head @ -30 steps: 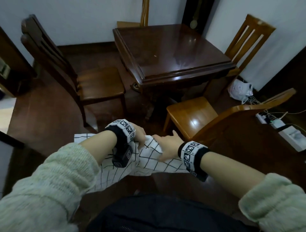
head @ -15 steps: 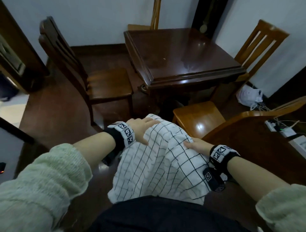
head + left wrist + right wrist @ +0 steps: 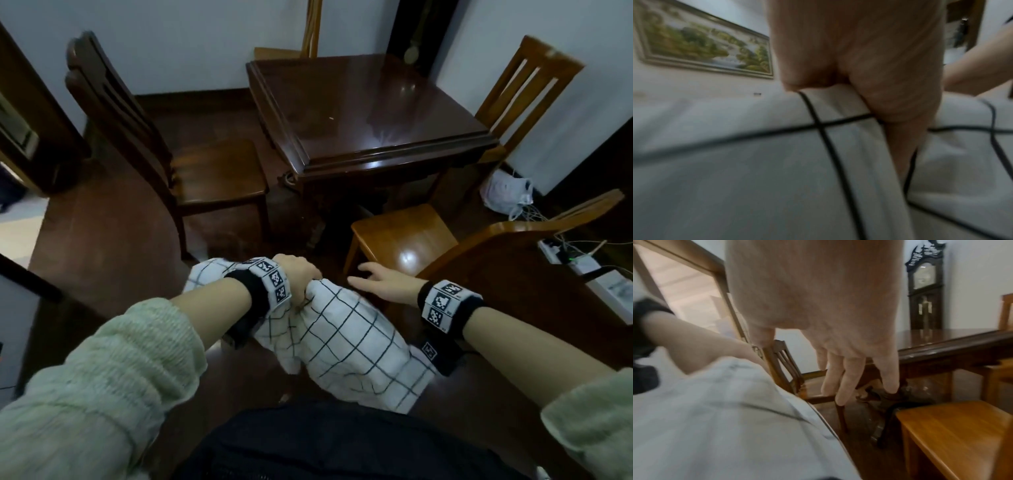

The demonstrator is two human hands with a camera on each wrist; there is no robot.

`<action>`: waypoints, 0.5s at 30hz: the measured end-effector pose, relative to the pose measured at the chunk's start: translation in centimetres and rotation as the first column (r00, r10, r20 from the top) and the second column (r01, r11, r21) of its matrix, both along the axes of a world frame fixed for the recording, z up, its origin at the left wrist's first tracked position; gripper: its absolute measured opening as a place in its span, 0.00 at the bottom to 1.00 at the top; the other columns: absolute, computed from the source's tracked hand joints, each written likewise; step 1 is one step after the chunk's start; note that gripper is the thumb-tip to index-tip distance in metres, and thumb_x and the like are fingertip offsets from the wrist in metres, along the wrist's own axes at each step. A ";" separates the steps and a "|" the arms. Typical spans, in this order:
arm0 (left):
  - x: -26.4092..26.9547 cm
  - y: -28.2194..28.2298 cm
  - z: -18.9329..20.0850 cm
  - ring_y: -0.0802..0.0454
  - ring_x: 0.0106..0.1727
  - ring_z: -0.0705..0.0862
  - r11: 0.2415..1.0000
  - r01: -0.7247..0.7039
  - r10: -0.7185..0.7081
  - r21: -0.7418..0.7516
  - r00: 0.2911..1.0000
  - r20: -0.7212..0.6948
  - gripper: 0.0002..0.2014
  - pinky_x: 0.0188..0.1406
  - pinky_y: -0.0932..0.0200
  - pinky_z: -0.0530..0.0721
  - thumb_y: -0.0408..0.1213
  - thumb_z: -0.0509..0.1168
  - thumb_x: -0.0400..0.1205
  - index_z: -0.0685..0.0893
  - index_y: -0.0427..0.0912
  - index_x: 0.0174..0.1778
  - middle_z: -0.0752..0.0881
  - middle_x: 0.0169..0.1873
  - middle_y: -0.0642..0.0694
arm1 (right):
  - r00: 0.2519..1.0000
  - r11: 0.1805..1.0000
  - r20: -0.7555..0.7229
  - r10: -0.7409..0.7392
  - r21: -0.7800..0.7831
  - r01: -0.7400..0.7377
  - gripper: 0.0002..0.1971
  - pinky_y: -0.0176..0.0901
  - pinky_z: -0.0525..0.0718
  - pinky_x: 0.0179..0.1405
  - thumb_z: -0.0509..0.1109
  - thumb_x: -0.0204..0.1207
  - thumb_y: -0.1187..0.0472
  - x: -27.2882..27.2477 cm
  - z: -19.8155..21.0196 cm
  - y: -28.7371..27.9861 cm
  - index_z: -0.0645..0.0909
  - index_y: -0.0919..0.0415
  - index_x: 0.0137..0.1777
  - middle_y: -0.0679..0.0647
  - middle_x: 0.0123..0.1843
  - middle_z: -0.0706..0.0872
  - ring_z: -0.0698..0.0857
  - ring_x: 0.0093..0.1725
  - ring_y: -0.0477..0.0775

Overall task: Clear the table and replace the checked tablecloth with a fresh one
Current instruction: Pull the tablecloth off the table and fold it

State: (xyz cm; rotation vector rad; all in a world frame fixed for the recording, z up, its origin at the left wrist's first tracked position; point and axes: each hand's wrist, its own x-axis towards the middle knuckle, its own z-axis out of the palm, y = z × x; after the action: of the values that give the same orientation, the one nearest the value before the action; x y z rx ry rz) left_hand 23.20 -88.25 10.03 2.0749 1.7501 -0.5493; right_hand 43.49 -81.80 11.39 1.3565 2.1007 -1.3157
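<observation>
Chairs (image 3: 219, 171) flank bare table (image 3: 370, 113); clock (image 3: 925, 288) behind, cloth (image 3: 349, 346) w/ left hand (image 3: 294, 277).

We see one chair (image 3: 212, 178) left of the table (image 3: 373, 113), one (image 3: 527, 85) right, another (image 3: 404, 233) before it (clock (image 3: 925, 287) behind).

A home dining room: a polished dark wood surface (image 3: 370, 106) ringed by wooden chairs (image 3: 212, 171), a tall pendulum clock (image 3: 925, 287) against the white wall, and a framed landscape painting (image 3: 702, 43) hanging nearby.
</observation>
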 end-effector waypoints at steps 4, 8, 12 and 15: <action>-0.3 1.4 -0.9 0.46 0.40 0.88 0.935 -0.095 0.107 -0.342 0.994 0.018 0.15 0.40 0.50 0.88 0.45 0.75 0.67 0.88 0.45 0.48 0.90 0.44 0.45 | 0.912 0.918 0.146 0.383 0.049 -0.393 0.53 0.61 0.64 0.79 0.69 0.62 0.24 -2.1 -0.6 -1.9 0.48 0.41 0.83 0.49 0.80 0.70 0.73 0.75 0.54; -0.9 1.5 -0.9 0.42 0.52 0.89 0.819 -0.117 0.178 -0.562 0.982 0.055 0.24 0.54 0.46 0.87 0.48 0.77 0.66 0.86 0.47 0.58 0.90 0.51 0.44 | 0.861 0.804 0.190 0.471 0.311 -0.508 0.36 0.62 0.69 0.72 0.70 0.71 0.36 -3.5 -2.3 -4.6 0.65 0.52 0.75 0.49 0.64 0.84 0.82 0.63 0.57; -1.8 1.1 -0.7 0.48 0.61 0.83 0.903 -0.129 0.232 -0.410 0.950 0.211 0.31 0.61 0.49 0.83 0.52 0.76 0.70 0.77 0.52 0.69 0.83 0.64 0.49 | 0.934 0.904 0.080 0.347 0.235 -0.356 0.16 0.54 0.83 0.54 0.66 0.76 0.43 -2.7 -3.6 -4.0 0.76 0.50 0.58 0.49 0.53 0.85 0.84 0.52 0.54; -2.6 1.2 -0.8 0.47 0.70 0.75 0.988 -0.155 0.156 -0.023 0.961 0.230 0.37 0.68 0.49 0.76 0.56 0.70 0.75 0.65 0.54 0.79 0.73 0.72 0.50 | 0.992 0.989 -0.122 0.040 0.147 -0.021 0.21 0.53 0.83 0.60 0.72 0.75 0.48 -0.5 -4.8 -2.5 0.74 0.48 0.66 0.48 0.57 0.84 0.84 0.56 0.50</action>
State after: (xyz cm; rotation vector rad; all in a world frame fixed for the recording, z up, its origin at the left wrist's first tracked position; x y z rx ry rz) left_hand 20.62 -87.09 9.27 1.8908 1.7514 -0.2545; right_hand 43.00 -84.27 6.59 1.3236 2.3321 -1.2877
